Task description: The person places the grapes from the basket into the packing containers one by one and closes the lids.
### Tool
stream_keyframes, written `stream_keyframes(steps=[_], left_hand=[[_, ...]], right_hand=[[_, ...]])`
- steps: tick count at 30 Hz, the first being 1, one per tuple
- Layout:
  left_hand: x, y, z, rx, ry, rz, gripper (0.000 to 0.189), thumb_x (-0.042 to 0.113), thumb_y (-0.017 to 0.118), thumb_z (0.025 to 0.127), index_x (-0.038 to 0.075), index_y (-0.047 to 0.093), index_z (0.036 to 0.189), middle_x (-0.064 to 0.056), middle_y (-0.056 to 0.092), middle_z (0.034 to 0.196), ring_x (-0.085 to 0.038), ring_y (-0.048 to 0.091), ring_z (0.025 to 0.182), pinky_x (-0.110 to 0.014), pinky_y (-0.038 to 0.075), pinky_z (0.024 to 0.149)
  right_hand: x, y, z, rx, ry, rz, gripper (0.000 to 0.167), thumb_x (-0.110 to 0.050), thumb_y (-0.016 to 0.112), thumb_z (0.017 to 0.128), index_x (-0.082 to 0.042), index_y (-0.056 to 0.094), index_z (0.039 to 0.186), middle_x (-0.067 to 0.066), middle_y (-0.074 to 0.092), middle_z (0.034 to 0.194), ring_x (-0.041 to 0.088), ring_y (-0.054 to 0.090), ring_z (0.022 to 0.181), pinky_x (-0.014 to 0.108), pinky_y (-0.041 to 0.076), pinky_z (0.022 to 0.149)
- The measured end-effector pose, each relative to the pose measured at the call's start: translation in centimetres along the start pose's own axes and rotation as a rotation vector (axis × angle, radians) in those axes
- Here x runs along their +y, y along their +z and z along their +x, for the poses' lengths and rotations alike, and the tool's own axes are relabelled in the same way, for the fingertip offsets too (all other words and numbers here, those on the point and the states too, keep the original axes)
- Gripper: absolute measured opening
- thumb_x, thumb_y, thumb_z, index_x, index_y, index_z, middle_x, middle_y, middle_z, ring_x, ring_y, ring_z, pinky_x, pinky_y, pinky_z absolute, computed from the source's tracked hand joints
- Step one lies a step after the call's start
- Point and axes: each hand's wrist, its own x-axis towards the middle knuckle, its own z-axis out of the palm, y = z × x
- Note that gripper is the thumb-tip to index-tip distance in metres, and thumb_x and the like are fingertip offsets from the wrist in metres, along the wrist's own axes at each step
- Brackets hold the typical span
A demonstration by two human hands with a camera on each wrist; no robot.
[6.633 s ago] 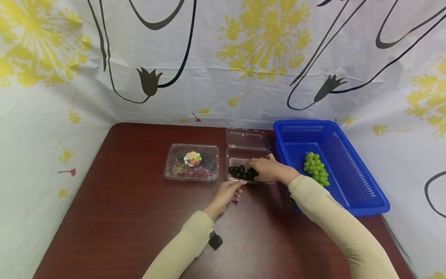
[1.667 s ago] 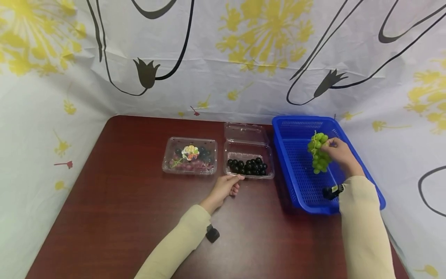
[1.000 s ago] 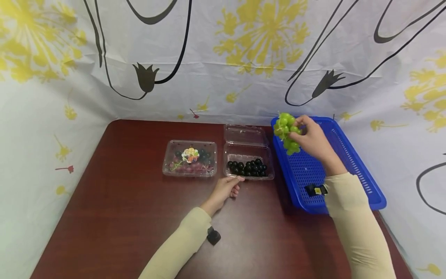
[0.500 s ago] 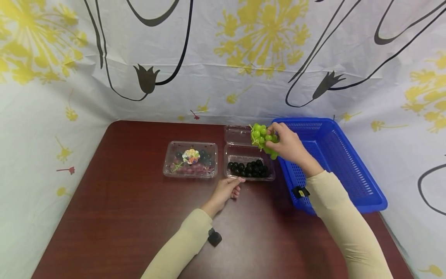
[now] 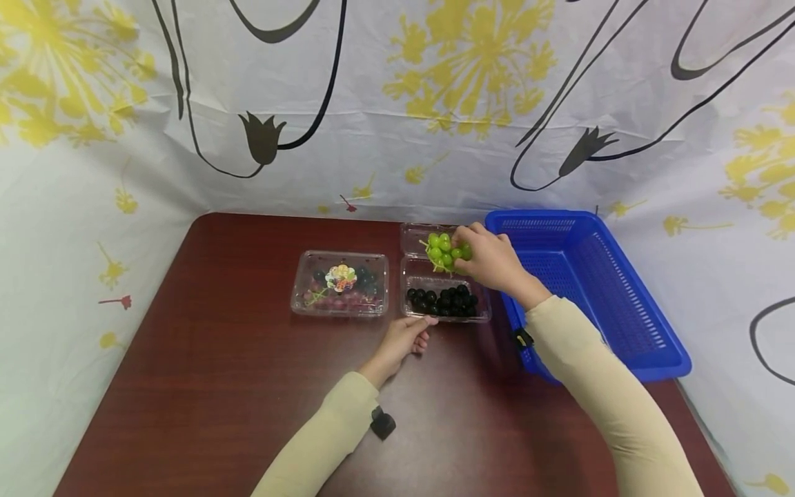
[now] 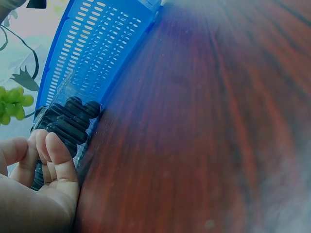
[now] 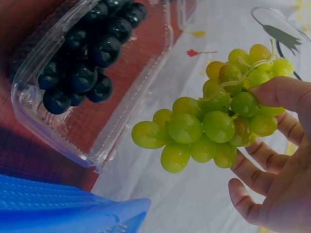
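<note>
My right hand (image 5: 493, 259) holds a bunch of green grapes (image 5: 442, 252) over the back part of an open clear plastic clamshell box (image 5: 428, 281). In the right wrist view the thumb presses on the bunch (image 7: 204, 126) from one side, with fingers behind it. Black grapes (image 5: 456, 301) lie along the front of that box. My left hand (image 5: 396, 343) pinches the box's front rim between thumb and index finger; in the left wrist view its other fingers (image 6: 60, 153) curl beside the black grapes. The box's lid (image 5: 415, 240) is folded back toward the wall.
A lidded clear box (image 5: 301, 286) with dark and red grapes and a flower-shaped sticker stands to the left. On the right is a blue perforated basket (image 5: 621, 297), close to the open box. A patterned cloth (image 5: 373, 138) hangs behind the brown table (image 5: 223, 373).
My right hand left the black grapes, lifted the green bunch from the blue basket and carried it left over the open box. The left hand has stayed at the box's front rim.
</note>
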Motion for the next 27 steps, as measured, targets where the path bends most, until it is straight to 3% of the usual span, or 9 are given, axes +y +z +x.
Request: stream_keyframes(steps=[18, 27], left_hand=[[0.1, -0.2, 0.2, -0.003, -0.004, -0.004, 0.037, 0.028, 0.055, 0.098, -0.001, 0.068, 0.116, 0.002, 0.054, 0.068, -0.006, 0.053, 0.057, -0.019, 0.048, 0.055], [0.0, -0.1, 0.2, 0.001, -0.021, -0.016, 0.036, 0.028, 0.056, 0.098, -0.001, 0.068, 0.115, 0.002, 0.054, 0.068, -0.006, 0.053, 0.056, -0.019, 0.048, 0.054]], right_hand=[[-0.8, 3.3, 1.4, -0.103, -0.033, -0.201, 0.028, -0.022, 0.072, 0.086, -0.016, 0.063, 0.113, 0.011, 0.06, 0.118, 0.028, 0.063, 0.093, 0.053, 0.037, 0.09], [-0.6, 4.5, 1.8, -0.116, -0.04, -0.264, 0.027, -0.016, 0.066, 0.09, -0.018, 0.063, 0.117, 0.012, 0.059, 0.12, 0.028, 0.062, 0.09, 0.054, 0.039, 0.091]])
